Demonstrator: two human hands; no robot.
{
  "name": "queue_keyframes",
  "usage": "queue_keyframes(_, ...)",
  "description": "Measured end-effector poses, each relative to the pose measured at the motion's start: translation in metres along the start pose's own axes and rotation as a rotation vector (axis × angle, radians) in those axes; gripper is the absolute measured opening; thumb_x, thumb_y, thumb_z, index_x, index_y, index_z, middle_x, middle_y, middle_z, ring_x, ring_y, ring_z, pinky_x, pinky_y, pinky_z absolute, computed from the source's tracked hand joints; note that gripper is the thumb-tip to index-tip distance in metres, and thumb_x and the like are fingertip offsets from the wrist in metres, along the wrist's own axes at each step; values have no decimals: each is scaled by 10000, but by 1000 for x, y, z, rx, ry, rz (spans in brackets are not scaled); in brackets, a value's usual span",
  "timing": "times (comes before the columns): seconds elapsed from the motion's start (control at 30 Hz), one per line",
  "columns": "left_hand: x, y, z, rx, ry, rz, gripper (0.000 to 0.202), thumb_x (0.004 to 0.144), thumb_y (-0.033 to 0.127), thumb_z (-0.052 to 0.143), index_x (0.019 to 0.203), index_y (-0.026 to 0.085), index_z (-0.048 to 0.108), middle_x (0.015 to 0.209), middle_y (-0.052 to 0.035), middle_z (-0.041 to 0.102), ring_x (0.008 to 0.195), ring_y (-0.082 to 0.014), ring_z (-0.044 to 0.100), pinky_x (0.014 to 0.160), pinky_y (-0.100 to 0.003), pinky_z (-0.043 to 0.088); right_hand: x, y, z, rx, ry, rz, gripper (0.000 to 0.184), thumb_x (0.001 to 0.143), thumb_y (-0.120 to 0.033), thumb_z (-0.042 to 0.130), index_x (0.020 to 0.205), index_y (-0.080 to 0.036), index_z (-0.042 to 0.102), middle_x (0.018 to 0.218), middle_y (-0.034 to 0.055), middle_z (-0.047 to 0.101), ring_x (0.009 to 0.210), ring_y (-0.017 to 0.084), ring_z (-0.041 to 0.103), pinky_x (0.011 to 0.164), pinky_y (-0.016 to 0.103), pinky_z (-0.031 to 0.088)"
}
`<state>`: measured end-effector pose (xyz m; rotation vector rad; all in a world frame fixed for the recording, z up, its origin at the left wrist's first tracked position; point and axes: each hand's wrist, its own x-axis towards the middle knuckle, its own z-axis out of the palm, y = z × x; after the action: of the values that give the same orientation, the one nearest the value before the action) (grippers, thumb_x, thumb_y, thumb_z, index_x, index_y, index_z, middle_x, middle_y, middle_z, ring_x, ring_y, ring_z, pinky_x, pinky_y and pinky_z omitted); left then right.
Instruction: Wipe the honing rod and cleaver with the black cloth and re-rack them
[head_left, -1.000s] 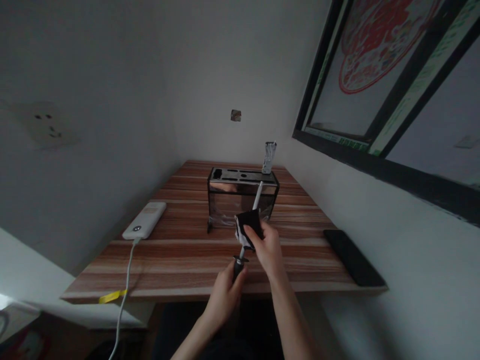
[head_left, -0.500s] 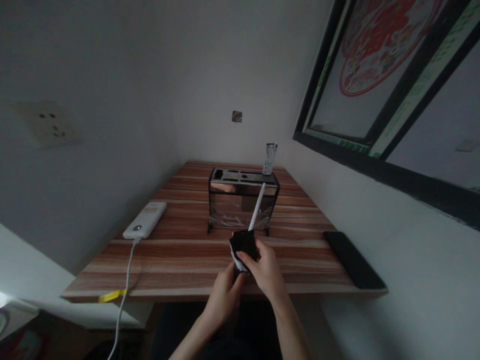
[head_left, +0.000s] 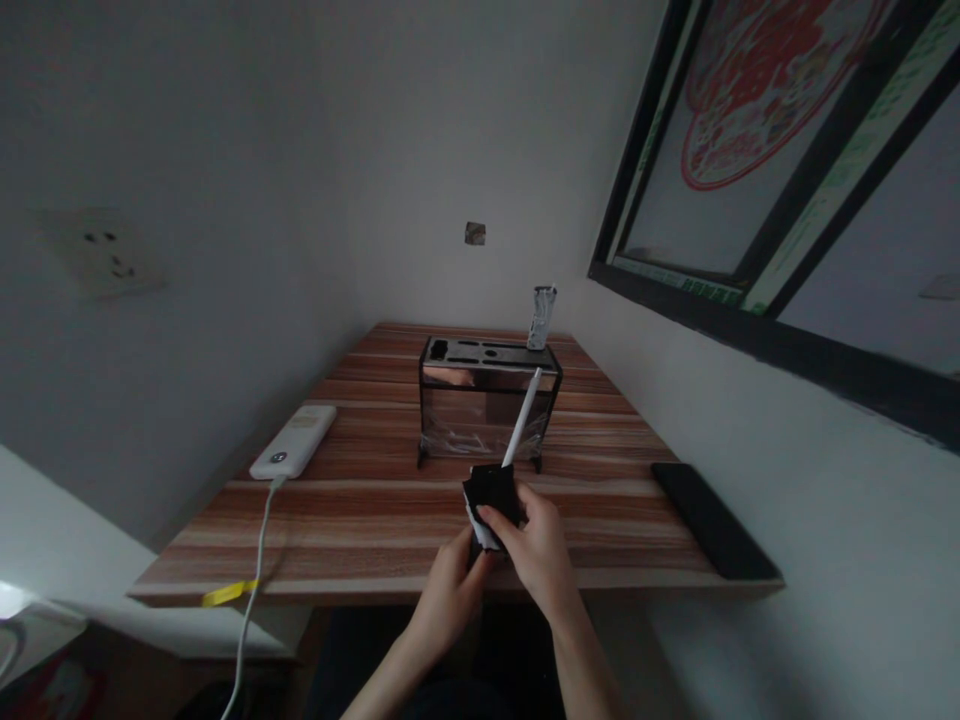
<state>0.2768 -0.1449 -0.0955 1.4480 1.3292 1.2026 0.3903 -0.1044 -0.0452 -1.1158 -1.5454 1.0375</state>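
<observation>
Near the table's front edge I hold a small black flat piece (head_left: 493, 492) with a white layer showing along its left side. My right hand (head_left: 546, 548) is closed on it, the thumb pressed on its face. My left hand (head_left: 448, 585) pinches its lower end, with those fingertips partly hidden. A slim white stick (head_left: 523, 418) slants up and right from behind the black piece; its lower end is hidden, so I cannot tell what grips it. Behind it stands a black-framed holder (head_left: 489, 378) with clear sides and a slotted top.
On the striped wooden table (head_left: 360, 520), a white power bank (head_left: 294, 443) with a white cable (head_left: 260, 560) lies left. A black phone-like slab (head_left: 712, 520) lies by the right wall. A grey-white upright piece (head_left: 541, 318) rises at the holder's right end. Yellow tape (head_left: 227, 593) marks the front edge.
The white stick leans slightly further right. Both hands keep their hold on the black piece; the whole view has shifted a little.
</observation>
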Motion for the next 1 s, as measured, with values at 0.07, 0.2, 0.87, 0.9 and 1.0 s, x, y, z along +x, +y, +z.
queue_keyframes(0.07, 0, -1, 0, -1, -3, 2, 221, 829, 242, 452, 919, 113, 608, 785, -55, 664, 737, -177, 586, 692, -240, 455, 0, -2, 0, -34, 15, -14, 235, 748, -339, 654, 888, -150, 664, 841, 99, 719, 776, 245, 666, 679, 297, 516)
queue_keyframes(0.2, 1, -5, 0, 23, 0, 24, 240, 833, 242, 446, 949, 111, 610, 824, -64, 670, 771, -193, 591, 713, -247, 452, 1, -5, -2, -84, 42, -28, 247, 755, -354, 646, 869, -137, 671, 808, 99, 718, 728, 236, 662, 631, 279, 509)
queue_keyframes(0.87, 1, -5, -1, 77, 3, 56, 331, 867, 351, 463, 1022, 118, 639, 797, -60, 657, 769, -197, 590, 730, -257, 443, 46, -42, -26, 146, 118, -152, 321, 720, -406, 684, 890, -135, 657, 780, 82, 715, 675, 218, 673, 579, 289, 542)
queue_keyframes(0.9, 1, -5, -2, 73, 1, 58, 328, 869, 350, 460, 1018, 119, 639, 809, -60, 662, 771, -195, 592, 730, -253, 443, 49, -44, -28, 148, 125, -167, 323, 718, -411, 684, 883, -134, 656, 775, 80, 712, 672, 214, 671, 576, 287, 540)
queue_keyframes(1.0, 0, -4, -3, 75, 15, 63, 319, 863, 346, 469, 998, 117, 644, 841, -65, 672, 796, -196, 597, 748, -253, 441, 60, -51, -33, 117, 168, -231, 308, 715, -415, 684, 830, -131, 657, 725, 65, 697, 646, 198, 654, 555, 267, 522)
